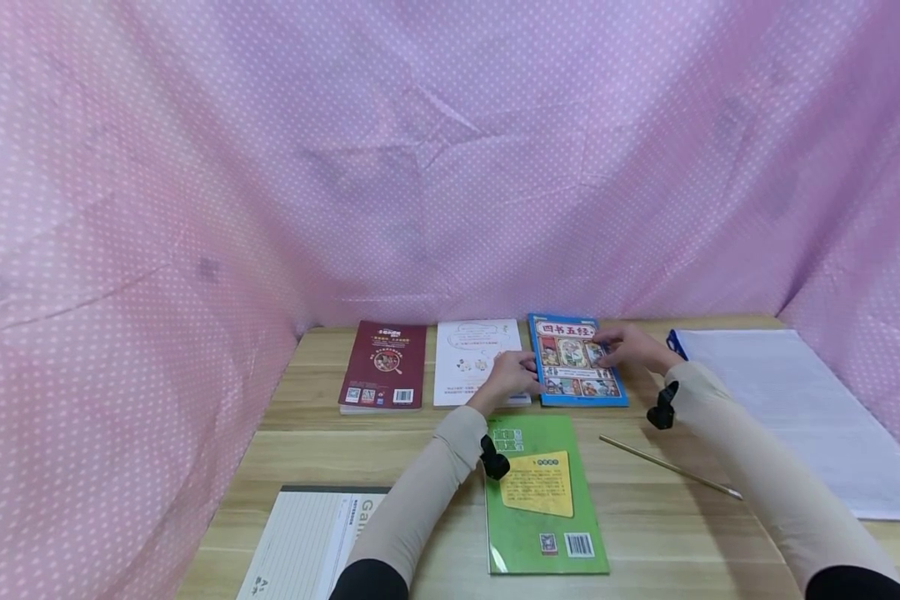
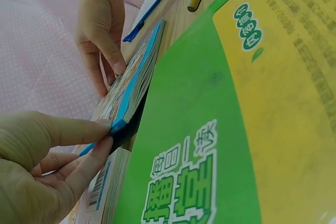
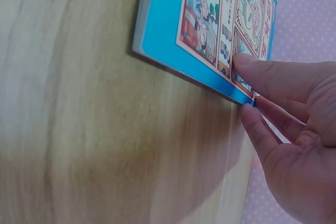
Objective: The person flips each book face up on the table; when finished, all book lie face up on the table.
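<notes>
A blue-bordered book with colourful cartoon panels on its cover lies face up at the back of the table. My left hand pinches its left edge; in the left wrist view the thumb is at the cover's corner with fingers below. On the opposite side, my right hand holds the right edge, thumb on the cover and other fingers along the side. Just left of it is a white book, partly covered by the left hand. A green book lies nearer, below the left wrist.
A dark red book sits at the back left. A lined notebook is at the front left, partly under the left forearm. To the right are a thin gold-coloured stick and a white translucent folder. Pink dotted cloth hangs behind.
</notes>
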Demonstrator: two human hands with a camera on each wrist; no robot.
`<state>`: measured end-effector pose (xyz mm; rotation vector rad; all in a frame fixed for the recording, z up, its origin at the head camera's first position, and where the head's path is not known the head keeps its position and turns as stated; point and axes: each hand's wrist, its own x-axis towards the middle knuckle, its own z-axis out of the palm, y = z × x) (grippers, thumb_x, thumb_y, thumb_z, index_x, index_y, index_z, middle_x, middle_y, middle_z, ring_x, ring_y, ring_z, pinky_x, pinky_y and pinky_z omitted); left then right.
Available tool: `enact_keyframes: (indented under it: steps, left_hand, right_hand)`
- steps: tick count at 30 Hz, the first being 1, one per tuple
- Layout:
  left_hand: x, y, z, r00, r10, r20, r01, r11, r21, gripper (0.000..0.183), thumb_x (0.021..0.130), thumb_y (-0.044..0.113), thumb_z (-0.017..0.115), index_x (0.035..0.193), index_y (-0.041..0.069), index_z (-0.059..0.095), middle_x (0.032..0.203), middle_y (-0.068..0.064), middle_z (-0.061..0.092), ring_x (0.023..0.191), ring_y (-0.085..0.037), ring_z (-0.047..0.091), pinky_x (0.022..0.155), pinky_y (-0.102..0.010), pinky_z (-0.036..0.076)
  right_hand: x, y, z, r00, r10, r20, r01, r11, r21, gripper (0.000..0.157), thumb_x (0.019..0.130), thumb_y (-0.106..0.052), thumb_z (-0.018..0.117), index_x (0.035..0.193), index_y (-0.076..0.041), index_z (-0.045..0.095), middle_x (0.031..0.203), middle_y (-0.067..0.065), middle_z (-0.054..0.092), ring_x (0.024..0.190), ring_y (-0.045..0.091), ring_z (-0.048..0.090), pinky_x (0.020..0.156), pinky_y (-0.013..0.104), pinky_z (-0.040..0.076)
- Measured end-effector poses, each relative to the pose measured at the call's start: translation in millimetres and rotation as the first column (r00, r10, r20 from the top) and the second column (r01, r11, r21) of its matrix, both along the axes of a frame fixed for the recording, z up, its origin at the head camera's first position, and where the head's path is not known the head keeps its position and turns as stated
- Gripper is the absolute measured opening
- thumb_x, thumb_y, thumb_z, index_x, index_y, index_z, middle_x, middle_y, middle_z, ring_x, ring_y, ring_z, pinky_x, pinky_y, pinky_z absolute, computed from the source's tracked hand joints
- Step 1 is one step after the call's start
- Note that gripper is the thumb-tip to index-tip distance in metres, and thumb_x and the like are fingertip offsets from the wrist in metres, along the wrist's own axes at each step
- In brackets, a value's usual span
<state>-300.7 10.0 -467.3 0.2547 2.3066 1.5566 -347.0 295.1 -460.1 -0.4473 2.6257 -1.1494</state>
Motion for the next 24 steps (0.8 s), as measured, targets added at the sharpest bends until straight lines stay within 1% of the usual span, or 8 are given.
enact_keyframes:
  steps: [3,6,11,15,18,24]
  left_hand:
    - [0.6,0.8,-0.7,1.000,-0.008,0.004,0.008,1.000,-0.010,0.073,0.084,0.002,0.082,0.149,0.005,0.050,0.123,-0.006,0.065,0.107,-0.019,0.064,0.086,-0.032,0.060]
    - [1.2,0.5,-0.8,1.000,-0.022,0.008,0.022,1.000,-0.015,0.076,0.083,0.002,0.082,0.151,0.006,0.048,0.127,-0.006,0.065,0.113,-0.020,0.064,0.093,-0.034,0.059]
    - [3.1,-0.7,0.9,0.998,-0.058,0.018,0.058,0.998,-0.014,0.085,0.081,-0.001,0.083,0.155,0.006,0.042,0.130,-0.008,0.063,0.117,-0.021,0.060,0.099,-0.036,0.057]
    - [5.5,0.3,3.3,0.996,-0.078,0.033,0.079,0.997,-0.023,0.093,0.078,-0.002,0.085,0.158,0.008,0.037,0.139,-0.013,0.058,0.121,-0.025,0.063,0.100,-0.037,0.057]
    - [7.3,1.6,4.1,0.996,-0.079,0.042,0.081,0.996,-0.036,0.097,0.077,-0.002,0.086,0.159,0.009,0.035,0.145,-0.015,0.055,0.123,-0.029,0.064,0.099,-0.037,0.058]
    - [9.8,2.2,4.5,0.996,-0.088,0.030,0.090,0.994,-0.058,0.098,0.077,-0.004,0.086,0.159,0.009,0.034,0.147,-0.014,0.053,0.123,-0.029,0.064,0.098,-0.036,0.058]
  right_hand:
    - [0.0,0.1,-1.6,1.000,-0.012,0.015,0.012,1.000,-0.001,0.055,0.087,-0.006,0.077,0.136,0.010,0.056,0.144,0.035,0.050,0.135,0.056,0.043,0.114,0.067,0.036]
    - [0.0,0.7,-2.1,1.000,-0.010,0.018,0.010,1.000,0.007,0.056,0.088,-0.007,0.077,0.137,0.009,0.055,0.145,0.035,0.049,0.135,0.056,0.043,0.114,0.067,0.036]
    - [0.7,1.5,-0.4,1.000,-0.011,0.026,0.011,1.000,0.000,0.055,0.089,-0.007,0.076,0.138,0.008,0.056,0.146,0.035,0.049,0.136,0.055,0.043,0.114,0.067,0.036]
    - [1.7,1.1,0.6,1.000,-0.006,0.019,0.006,1.000,-0.004,0.055,0.089,-0.007,0.076,0.138,0.010,0.055,0.145,0.036,0.048,0.134,0.056,0.043,0.113,0.067,0.037]
    - [3.3,0.5,0.6,1.000,0.004,0.008,-0.004,1.000,-0.009,0.056,0.089,-0.006,0.076,0.138,0.011,0.054,0.144,0.037,0.049,0.132,0.056,0.046,0.112,0.066,0.040]
    - [5.8,0.3,0.4,1.000,0.015,-0.020,-0.015,1.000,-0.010,0.054,0.089,-0.006,0.076,0.136,0.012,0.055,0.142,0.037,0.051,0.130,0.055,0.048,0.110,0.065,0.042]
